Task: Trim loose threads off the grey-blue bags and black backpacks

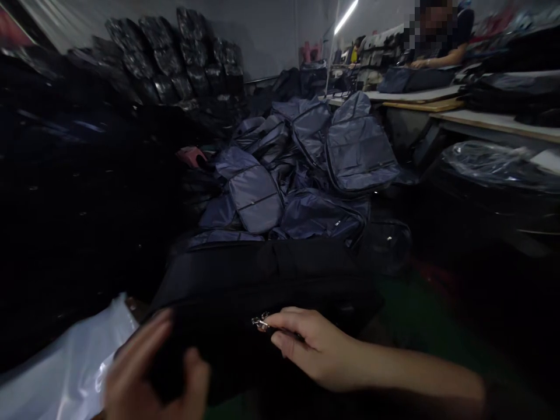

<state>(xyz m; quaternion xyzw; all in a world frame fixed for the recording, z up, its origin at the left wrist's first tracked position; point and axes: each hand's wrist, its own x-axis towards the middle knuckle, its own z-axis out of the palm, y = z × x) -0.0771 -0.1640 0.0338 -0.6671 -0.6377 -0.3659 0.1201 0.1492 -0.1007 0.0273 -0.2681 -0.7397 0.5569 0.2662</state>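
A black fabric bag (pixel 262 280) lies across my lap at the bottom centre. My right hand (pixel 306 347) comes in from the right and pinches a small metal zipper pull (pixel 260 321) on the bag's near edge. My left hand (pixel 153 373) grips the bag's lower left edge, fingers curled over the fabric and thumb on top. A clear plastic sleeve (pixel 65 367) lies under the bag at the lower left.
A heap of grey-blue backpacks (pixel 306 169) fills the floor ahead. Wrapped black bags (pixel 175 52) are stacked against the back wall. At the right, a person sits at a worktable (pixel 481 119); bagged goods (pixel 490 160) lie beneath it.
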